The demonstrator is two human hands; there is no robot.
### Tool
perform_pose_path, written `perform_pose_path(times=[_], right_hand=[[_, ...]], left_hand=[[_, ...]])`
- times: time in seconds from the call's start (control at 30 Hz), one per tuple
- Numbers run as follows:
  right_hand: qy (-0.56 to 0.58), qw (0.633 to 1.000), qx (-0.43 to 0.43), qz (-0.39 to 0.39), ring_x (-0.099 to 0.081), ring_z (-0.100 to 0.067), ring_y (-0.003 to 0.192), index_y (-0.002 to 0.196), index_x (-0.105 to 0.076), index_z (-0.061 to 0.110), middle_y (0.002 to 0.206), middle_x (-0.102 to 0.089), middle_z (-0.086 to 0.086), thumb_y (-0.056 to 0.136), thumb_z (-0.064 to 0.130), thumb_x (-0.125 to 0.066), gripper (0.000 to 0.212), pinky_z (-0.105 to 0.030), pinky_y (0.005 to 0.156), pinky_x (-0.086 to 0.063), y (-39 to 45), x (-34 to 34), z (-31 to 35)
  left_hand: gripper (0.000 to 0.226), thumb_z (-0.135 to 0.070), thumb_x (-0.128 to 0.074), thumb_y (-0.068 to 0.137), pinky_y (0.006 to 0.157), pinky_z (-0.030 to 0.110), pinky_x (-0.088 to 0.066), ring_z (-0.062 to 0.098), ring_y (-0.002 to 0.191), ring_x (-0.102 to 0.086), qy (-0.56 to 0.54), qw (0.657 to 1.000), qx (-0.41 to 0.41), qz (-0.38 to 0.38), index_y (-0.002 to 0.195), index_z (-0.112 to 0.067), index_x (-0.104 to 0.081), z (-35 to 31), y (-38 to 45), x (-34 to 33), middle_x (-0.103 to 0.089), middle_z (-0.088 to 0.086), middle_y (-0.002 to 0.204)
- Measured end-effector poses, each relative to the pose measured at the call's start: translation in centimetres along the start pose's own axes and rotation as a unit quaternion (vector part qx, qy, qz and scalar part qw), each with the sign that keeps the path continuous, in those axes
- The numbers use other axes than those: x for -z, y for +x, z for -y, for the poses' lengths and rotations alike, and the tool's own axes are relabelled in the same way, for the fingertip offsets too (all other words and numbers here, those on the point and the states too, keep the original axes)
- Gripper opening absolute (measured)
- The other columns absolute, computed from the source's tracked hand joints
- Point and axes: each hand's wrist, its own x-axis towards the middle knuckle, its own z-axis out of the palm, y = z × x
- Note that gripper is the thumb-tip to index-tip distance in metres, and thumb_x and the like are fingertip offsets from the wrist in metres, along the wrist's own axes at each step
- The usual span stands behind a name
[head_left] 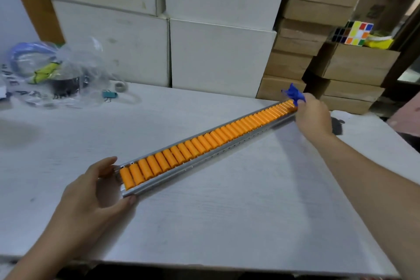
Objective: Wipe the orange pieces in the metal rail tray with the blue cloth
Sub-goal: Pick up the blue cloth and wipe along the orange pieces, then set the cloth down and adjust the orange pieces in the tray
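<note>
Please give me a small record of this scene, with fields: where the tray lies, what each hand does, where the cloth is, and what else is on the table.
tray: metal rail tray lies diagonally on the white table
contents: one row of orange pieces along its length
left hand: left hand grips the near end of the tray
right hand: right hand pinches the blue cloth at the far end
cloth: bunched, on the farthest orange pieces
other: clear plastic bag and binder clip at far left
</note>
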Motion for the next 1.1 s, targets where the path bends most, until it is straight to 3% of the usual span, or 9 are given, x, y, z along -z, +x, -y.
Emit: perform_pose_path(times=[0.13, 0.2, 0.3, 0.37, 0.43, 0.5, 0.6, 0.87, 1.1], right_hand=[[0.022, 0.988, 0.138, 0.065, -0.046, -0.03, 0.076, 0.108, -0.057, 0.009, 0.091, -0.061, -0.019, 0.098, 0.015, -0.04, 0.021, -0.037, 0.06, -0.032, -7.1, 3.7, 2.4], [0.046, 0.978, 0.165, 0.118, -0.05, -0.03, 0.08, 0.112, -0.058, 0.017, 0.094, -0.063, -0.014, 0.097, 0.015, -0.041, 0.023, -0.038, 0.064, -0.036, -11.4, 4.6, 3.6], [0.082, 0.954, 0.191, 0.215, -0.057, -0.027, 0.104, 0.123, -0.055, 0.027, 0.117, -0.064, -0.006, 0.096, 0.022, -0.045, 0.029, -0.037, 0.088, -0.045, -17.0, 4.7, 5.0], [0.062, 0.926, 0.234, 0.288, -0.04, -0.017, 0.133, 0.137, -0.045, 0.026, 0.145, -0.046, 0.0, 0.096, 0.032, -0.045, 0.041, -0.03, 0.109, -0.03, -19.9, 4.4, 5.4], [0.03, 0.904, 0.263, 0.335, -0.013, -0.007, 0.144, 0.146, -0.028, 0.024, 0.155, -0.023, 0.009, 0.094, 0.051, -0.038, 0.06, -0.026, 0.116, -0.009, -21.4, 4.3, 5.3], [0.041, 0.907, 0.247, 0.339, -0.009, -0.004, 0.143, 0.147, -0.026, 0.025, 0.156, -0.02, 0.009, 0.091, 0.06, -0.032, 0.066, -0.026, 0.117, -0.005, -21.6, 4.8, 5.5], [0.101, 0.921, 0.218, 0.306, -0.018, -0.004, 0.141, 0.144, -0.033, 0.027, 0.153, -0.03, 0.01, 0.093, 0.055, -0.034, 0.058, -0.03, 0.116, -0.014, -21.8, 5.7, 8.0], [0.057, 0.84, 0.438, 0.315, 0.0, -0.013, 0.146, 0.147, -0.025, 0.027, 0.16, -0.011, 0.002, 0.096, 0.053, -0.03, 0.058, -0.041, 0.116, 0.013, -25.5, 2.5, 18.7], [0.037, 0.824, 0.462, 0.324, 0.005, -0.011, 0.146, 0.149, -0.018, 0.029, 0.16, -0.007, 0.004, 0.096, 0.055, -0.025, 0.06, -0.043, 0.116, 0.013, -25.2, 0.7, 18.7]], left_hand=[[0.092, -0.058, -0.06, 0.044, 0.096, 0.045, -0.045, 0.027, 0.109, -0.059, 0.068, 0.998, -0.01, -0.004, 0.131, -0.029, -0.048, -0.7, 0.1, 0.0, -0.065, 0.004, 0.115], [0.096, -0.06, -0.059, 0.045, 0.096, 0.043, -0.044, 0.029, 0.111, -0.058, 0.087, 0.996, -0.016, -0.009, 0.133, -0.023, -0.048, -1.0, 0.1, 0.0, -0.065, 0.006, 0.117], [0.091, -0.052, -0.073, 0.054, 0.098, 0.042, -0.039, 0.031, 0.117, -0.055, 0.11, 0.994, -0.016, -0.01, 0.135, -0.021, -0.046, -1.2, 0.2, -0.2, -0.063, 0.008, 0.124], [0.086, -0.041, -0.08, 0.062, 0.098, 0.042, -0.037, 0.032, 0.119, -0.053, 0.123, 0.992, -0.013, -0.009, 0.137, -0.02, -0.044, -1.4, 0.3, -0.5, -0.061, 0.01, 0.127], [0.085, -0.039, -0.08, 0.064, 0.098, 0.043, -0.038, 0.033, 0.119, -0.052, 0.129, 0.991, -0.019, -0.015, 0.138, -0.019, -0.043, -1.2, 0.3, -0.7, -0.061, 0.011, 0.127], [0.084, -0.037, -0.079, 0.065, 0.098, 0.043, -0.038, 0.032, 0.118, -0.053, 0.12, 0.992, -0.022, -0.022, 0.138, -0.019, -0.042, -1.0, 0.2, -0.6, -0.061, 0.01, 0.127], [0.085, -0.033, -0.081, 0.066, 0.097, 0.04, -0.039, 0.029, 0.117, -0.053, 0.092, 0.995, -0.026, -0.025, 0.139, -0.019, -0.04, -1.0, -0.1, -0.3, -0.061, 0.008, 0.127], [0.085, -0.027, -0.079, 0.067, 0.1, 0.038, -0.039, 0.023, 0.118, -0.053, 0.036, 0.999, -0.014, -0.009, 0.14, -0.024, -0.035, -0.8, -0.2, -0.1, -0.059, 0.002, 0.128], [0.084, -0.034, -0.074, 0.065, 0.095, 0.03, -0.036, 0.021, 0.117, -0.053, 0.026, 0.999, -0.021, -0.005, 0.14, -0.022, -0.036, -0.8, -0.1, -0.2, -0.059, 0.002, 0.127]])
